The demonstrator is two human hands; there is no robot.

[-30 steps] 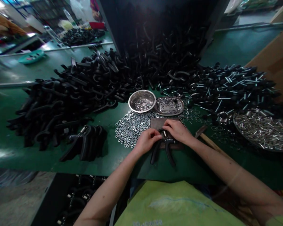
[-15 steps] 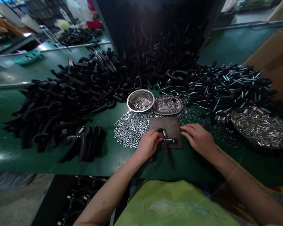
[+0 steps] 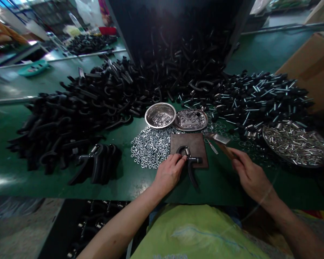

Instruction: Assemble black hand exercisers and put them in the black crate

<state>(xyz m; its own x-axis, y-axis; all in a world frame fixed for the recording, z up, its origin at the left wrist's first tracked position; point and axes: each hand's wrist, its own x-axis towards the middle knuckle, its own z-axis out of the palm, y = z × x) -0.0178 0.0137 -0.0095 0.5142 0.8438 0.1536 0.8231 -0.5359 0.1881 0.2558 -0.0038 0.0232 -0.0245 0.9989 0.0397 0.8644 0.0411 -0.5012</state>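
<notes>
A black hand grip strengthener (image 3: 192, 173) with a coil spring lies partly on a brown square plate (image 3: 199, 141). My left hand (image 3: 169, 171) is closed on its left side, fingertips beside the spring. To the right, my right hand (image 3: 252, 172) is wrapped round the wooden handle of a hammer (image 3: 220, 140); the hammer's metal head is raised near the plate's upper right corner. A small tool with a pale handle (image 3: 213, 148) lies between plate and hammer.
Loose nuts (image 3: 148, 147) spread left of the plate. Behind stand a steel bowl (image 3: 160, 115) and a small metal tray (image 3: 191, 120). Black handles (image 3: 70, 118) heap up at left, black knobs with bolts (image 3: 261, 97) at right, beside a dish of metal pins (image 3: 297, 144). Assembled grips (image 3: 99, 163) stand at left.
My right hand, empty beside the plate before, now holds a hammer and has moved right and toward me. My left hand stays at the grip strengthener.
</notes>
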